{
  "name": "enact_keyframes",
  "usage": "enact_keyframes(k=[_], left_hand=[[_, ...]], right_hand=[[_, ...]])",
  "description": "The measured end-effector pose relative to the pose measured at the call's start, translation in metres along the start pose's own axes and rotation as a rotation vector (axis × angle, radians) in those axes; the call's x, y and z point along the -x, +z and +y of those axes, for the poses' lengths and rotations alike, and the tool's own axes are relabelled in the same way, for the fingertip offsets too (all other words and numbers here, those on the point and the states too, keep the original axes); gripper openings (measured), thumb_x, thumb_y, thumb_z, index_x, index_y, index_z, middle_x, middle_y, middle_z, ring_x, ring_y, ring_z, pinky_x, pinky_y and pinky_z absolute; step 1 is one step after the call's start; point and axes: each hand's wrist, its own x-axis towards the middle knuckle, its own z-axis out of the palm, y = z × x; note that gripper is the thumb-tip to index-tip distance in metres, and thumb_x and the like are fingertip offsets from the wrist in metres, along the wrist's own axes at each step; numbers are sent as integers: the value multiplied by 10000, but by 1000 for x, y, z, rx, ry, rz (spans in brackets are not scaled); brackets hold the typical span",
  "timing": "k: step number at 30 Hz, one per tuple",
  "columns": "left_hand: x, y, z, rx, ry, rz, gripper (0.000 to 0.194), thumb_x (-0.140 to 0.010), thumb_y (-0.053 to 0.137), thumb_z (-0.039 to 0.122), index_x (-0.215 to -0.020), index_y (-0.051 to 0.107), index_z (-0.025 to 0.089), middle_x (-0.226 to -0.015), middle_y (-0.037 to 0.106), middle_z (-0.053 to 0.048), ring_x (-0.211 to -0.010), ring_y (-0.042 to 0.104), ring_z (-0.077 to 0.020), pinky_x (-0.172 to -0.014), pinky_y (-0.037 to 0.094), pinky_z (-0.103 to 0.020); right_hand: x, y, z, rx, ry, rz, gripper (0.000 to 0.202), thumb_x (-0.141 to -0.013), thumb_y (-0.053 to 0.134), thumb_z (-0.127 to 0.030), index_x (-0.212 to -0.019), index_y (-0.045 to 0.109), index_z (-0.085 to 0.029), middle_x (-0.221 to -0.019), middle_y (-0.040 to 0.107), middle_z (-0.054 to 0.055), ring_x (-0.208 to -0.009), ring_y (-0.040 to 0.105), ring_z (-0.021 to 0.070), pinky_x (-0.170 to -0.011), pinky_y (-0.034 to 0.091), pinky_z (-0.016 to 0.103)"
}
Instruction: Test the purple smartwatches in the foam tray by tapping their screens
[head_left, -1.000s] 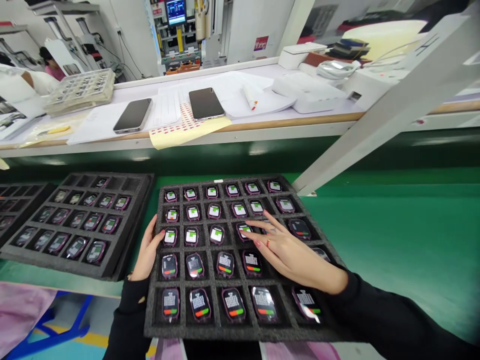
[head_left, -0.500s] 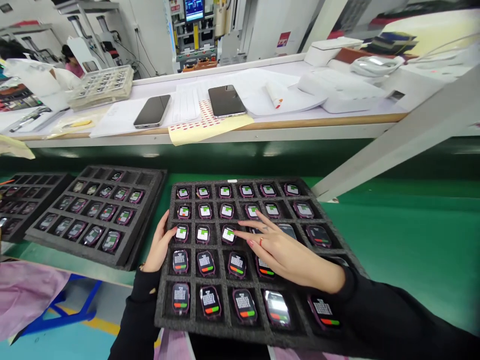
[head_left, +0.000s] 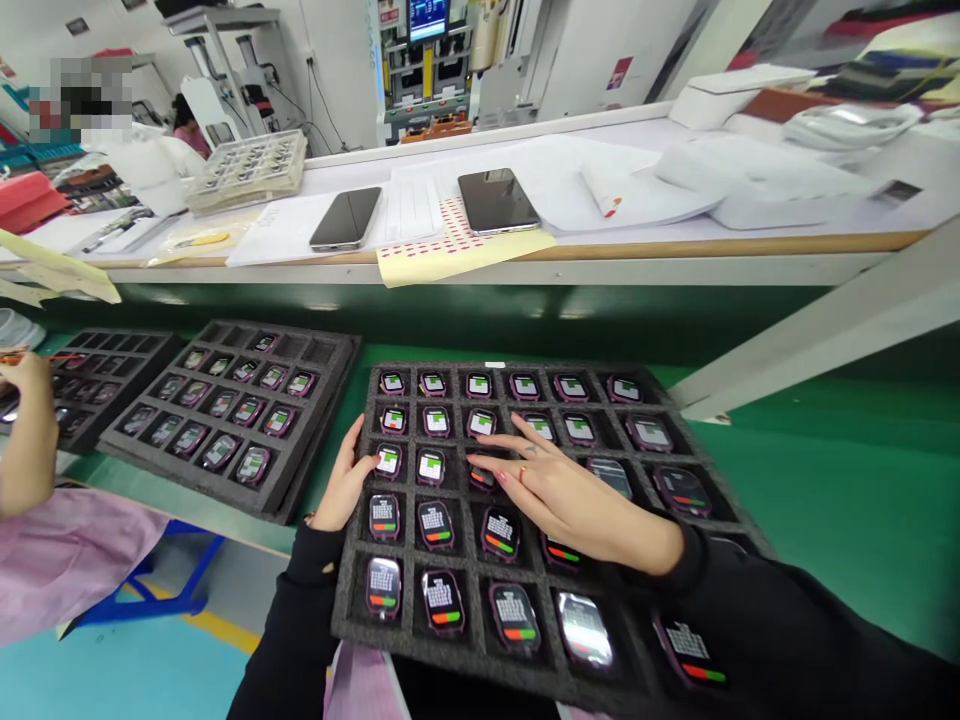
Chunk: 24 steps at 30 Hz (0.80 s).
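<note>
A black foam tray (head_left: pixel 411 487) tilts up in front of me, its pockets holding several smartwatches with lit screens. My left hand (head_left: pixel 346 484) grips the tray's left edge, thumb on top beside a smartwatch (head_left: pixel 388 461) with a white and green screen. Over the middle of the tray, my right hand (head_left: pixel 551 488) has its fingers spread and holds nothing. Its index fingertip is at a smartwatch (head_left: pixel 484 478) in the third row, whose partly covered screen looks dark with some red. Lower rows show dark screens with red and green bars, such as this smartwatch (head_left: pixel 500 533).
To the left stand stacked foam trays (head_left: pixel 217 410) of watches. A co-worker's hand (head_left: pixel 28 395) is at the far-left tray (head_left: pixel 112 385). On the shelf lie two phones (head_left: pixel 346 218) and papers (head_left: pixel 630 180). A slanted white post (head_left: pixel 825 320) rises at right.
The smartwatch under my right index finger went from a white and green screen to a dark one. My view swung slightly left, and a co-worker's arm came in at the left.
</note>
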Motion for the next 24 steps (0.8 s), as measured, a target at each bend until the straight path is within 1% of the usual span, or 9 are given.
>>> enact_keyframes(k=[4, 8, 12, 14, 16, 19, 21, 24], left_hand=[[-1, -1, -4, 8, 6, -4, 739, -758, 659, 263, -1469, 458, 225, -1598, 415, -65, -1494, 340, -274, -1253, 249, -406], [-2, -1, -7, 16, 13, -6, 732, -757, 653, 250, -1464, 464, 237, -1589, 429, -56, -1480, 364, -282, -1250, 256, -413], [-2, -1, -7, 20, 12, -11, 732, -760, 653, 244, -1465, 458, 225, -1584, 435, -65, -1474, 374, -276, -1249, 258, -409], [-2, -1, -7, 22, 13, -13, 734, -761, 657, 246, -1467, 455, 218, -1590, 427, -70, -1479, 365, -271, -1251, 254, -402], [-2, -1, -6, 23, 15, -14, 732, -764, 660, 250, -1466, 456, 218, -1594, 420, -69, -1485, 357, -268, -1252, 251, -397], [-2, -1, -5, 24, 15, -15, 727, -770, 661, 259, -1466, 456, 220, -1596, 418, -66, -1489, 351, -271, -1252, 253, -398], [-2, -1, -4, 22, 12, -15, 724, -776, 660, 265, -1469, 454, 219, -1596, 417, -67, -1489, 352, -273, -1252, 256, -404], [-1, 0, -3, 14, 7, -12, 719, -779, 660, 266, -1467, 457, 222, -1595, 420, -66, -1489, 353, -270, -1253, 254, -408]], right_hand=[[-3, -2, 0, 7, -7, -4, 504, -1105, 235, -205, -1291, 657, -3, -1162, 728, 144, -1309, 508, 358, -1186, 224, 711], [-2, 1, 0, -3, -3, -24, 503, -1104, 234, -196, -1293, 652, 10, -1128, 739, 143, -1311, 509, 354, -1190, 204, 715], [3, 5, -2, -15, 6, -13, 495, -1100, 251, -199, -1252, 688, -22, -1121, 742, 143, -1294, 531, 341, -1194, 214, 702], [6, 6, -3, -26, 4, -36, 491, -1098, 257, -193, -1231, 707, -49, -1138, 740, 129, -1282, 542, 339, -1190, 222, 705], [9, 8, -2, -26, 1, -54, 492, -1095, 255, -187, -1229, 708, -48, -1139, 740, 126, -1279, 543, 343, -1184, 230, 713], [12, 8, 3, 13, 13, -7, 497, -1097, 247, -188, -1244, 690, -17, -1140, 734, 150, -1275, 544, 351, -1169, 252, 723], [14, 7, 6, 38, 24, 28, 495, -1099, 245, -193, -1253, 685, -25, -1152, 728, 157, -1267, 550, 353, -1154, 268, 735], [15, 7, 7, 33, 13, 37, 490, -1103, 242, -193, -1259, 681, -39, -1132, 732, 160, -1264, 554, 350, -1141, 280, 744]])
